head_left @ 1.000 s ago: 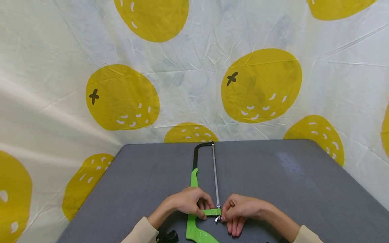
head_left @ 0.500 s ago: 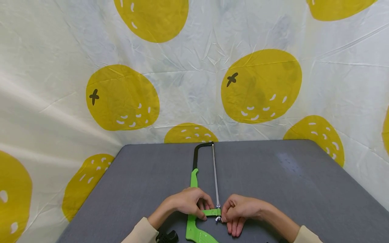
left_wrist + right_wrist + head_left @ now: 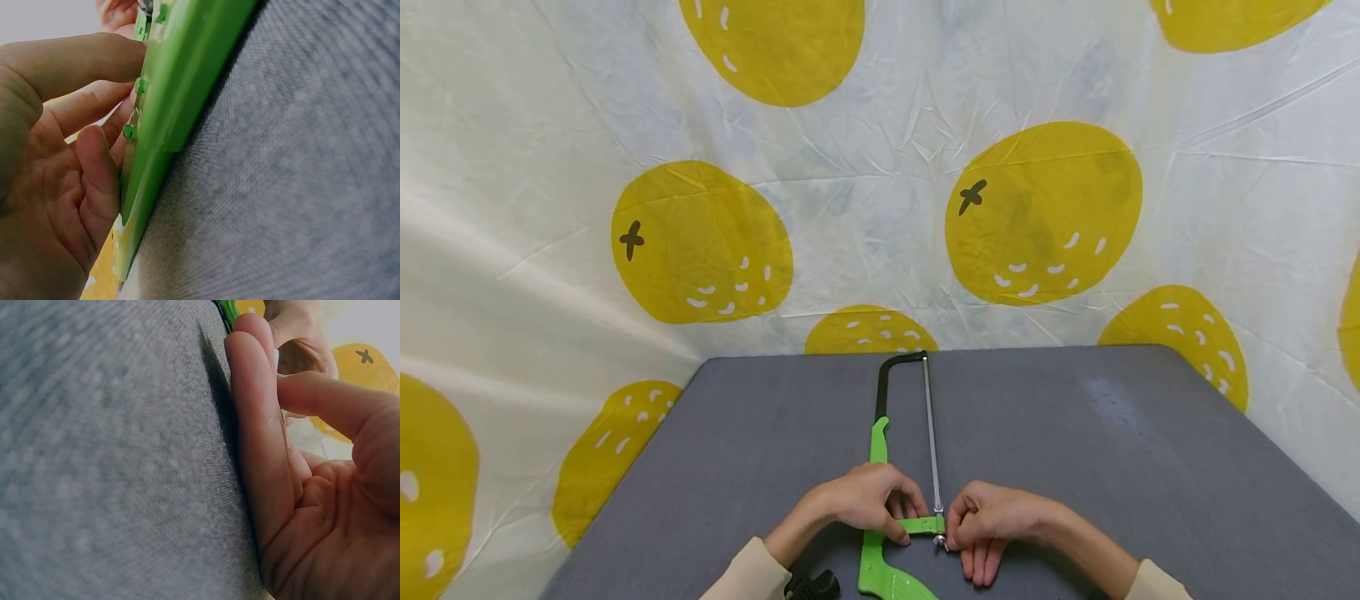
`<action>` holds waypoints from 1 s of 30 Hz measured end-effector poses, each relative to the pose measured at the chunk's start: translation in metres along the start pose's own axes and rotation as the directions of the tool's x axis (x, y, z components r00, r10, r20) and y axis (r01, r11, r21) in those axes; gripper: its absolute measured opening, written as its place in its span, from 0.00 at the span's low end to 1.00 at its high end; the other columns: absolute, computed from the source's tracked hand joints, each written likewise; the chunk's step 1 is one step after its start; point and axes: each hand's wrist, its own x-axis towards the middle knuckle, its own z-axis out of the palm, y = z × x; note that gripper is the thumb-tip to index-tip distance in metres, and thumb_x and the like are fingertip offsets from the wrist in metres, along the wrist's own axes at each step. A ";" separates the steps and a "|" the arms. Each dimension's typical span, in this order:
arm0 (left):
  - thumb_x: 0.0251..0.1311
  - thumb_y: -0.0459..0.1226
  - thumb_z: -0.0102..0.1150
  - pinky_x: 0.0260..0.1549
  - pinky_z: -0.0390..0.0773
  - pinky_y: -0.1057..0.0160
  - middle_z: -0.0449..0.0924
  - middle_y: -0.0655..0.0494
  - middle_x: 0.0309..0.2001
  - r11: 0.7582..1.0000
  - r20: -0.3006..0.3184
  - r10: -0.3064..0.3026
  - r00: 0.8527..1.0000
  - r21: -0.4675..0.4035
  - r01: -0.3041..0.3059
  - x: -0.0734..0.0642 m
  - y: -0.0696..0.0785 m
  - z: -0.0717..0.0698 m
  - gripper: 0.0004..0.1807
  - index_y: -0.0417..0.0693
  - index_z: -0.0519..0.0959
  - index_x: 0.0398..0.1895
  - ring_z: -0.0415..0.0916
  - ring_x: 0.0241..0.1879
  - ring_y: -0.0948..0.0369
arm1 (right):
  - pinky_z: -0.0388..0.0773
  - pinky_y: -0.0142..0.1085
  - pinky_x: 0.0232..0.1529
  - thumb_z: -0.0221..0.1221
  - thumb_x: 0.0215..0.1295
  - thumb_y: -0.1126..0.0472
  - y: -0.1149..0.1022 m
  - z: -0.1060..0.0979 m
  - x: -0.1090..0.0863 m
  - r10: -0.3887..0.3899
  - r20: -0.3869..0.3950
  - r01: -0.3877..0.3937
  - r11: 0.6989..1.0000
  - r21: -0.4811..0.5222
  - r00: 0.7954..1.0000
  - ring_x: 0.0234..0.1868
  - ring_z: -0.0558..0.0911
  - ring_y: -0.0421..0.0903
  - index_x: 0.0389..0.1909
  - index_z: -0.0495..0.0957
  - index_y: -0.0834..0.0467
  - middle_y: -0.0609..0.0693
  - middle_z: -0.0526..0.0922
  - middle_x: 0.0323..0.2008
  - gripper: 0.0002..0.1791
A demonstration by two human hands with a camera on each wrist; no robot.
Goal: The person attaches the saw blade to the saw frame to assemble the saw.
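A hacksaw [image 3: 878, 450] with a green handle and black front bow lies flat on the grey table, its thin metal blade [image 3: 932, 433] on the right side. My left hand [image 3: 874, 498] grips the green crosspiece [image 3: 923, 525] at the rear of the frame, thumb on the near side and fingers on the far side. At the crosspiece's end, a small silver wing nut [image 3: 940, 542] shows partly beside the fingertips of my right hand [image 3: 996, 517]. The right thumb and index finger pinch it, while the lower fingers lie against the table in the right wrist view.
The grey cloth-covered table [image 3: 775, 425] reaches back to a white curtain [image 3: 880, 242] printed with yellow fruit, which also hangs along the left and right. A black object [image 3: 812, 585] sits under the left wrist.
The wing nut has turned a little between the frames; its wings show at a different angle. Both hands and the hacksaw stay in nearly the same place.
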 end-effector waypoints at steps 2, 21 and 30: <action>0.53 0.34 0.77 0.34 0.82 0.73 0.86 0.71 0.34 1.000 0.000 0.001 1.000 -0.002 -0.001 0.000 0.000 0.000 0.15 0.58 0.89 0.44 0.80 0.31 0.76 | 0.83 0.30 0.22 0.58 0.66 0.68 0.000 0.000 0.000 0.000 0.003 0.000 1.000 0.000 1.000 0.20 0.86 0.37 0.36 0.82 0.66 0.49 0.86 0.20 0.05; 0.53 0.34 0.77 0.34 0.82 0.73 0.86 0.71 0.34 1.000 -0.002 0.006 1.000 0.000 -0.006 0.000 0.001 0.001 0.15 0.57 0.89 0.44 0.80 0.31 0.77 | 0.84 0.30 0.23 0.62 0.68 0.63 -0.003 0.001 -0.003 0.002 0.022 -0.002 1.000 -0.016 1.000 0.20 0.86 0.35 0.35 0.84 0.65 0.47 0.87 0.21 0.08; 0.53 0.34 0.77 0.34 0.82 0.73 0.86 0.71 0.34 1.000 0.003 0.003 1.000 -0.004 -0.003 -0.001 0.002 0.000 0.15 0.57 0.89 0.44 0.80 0.31 0.77 | 0.83 0.29 0.21 0.64 0.70 0.58 -0.006 0.003 -0.002 0.025 -0.009 -0.025 1.000 -0.001 1.000 0.19 0.85 0.35 0.34 0.85 0.65 0.47 0.86 0.20 0.13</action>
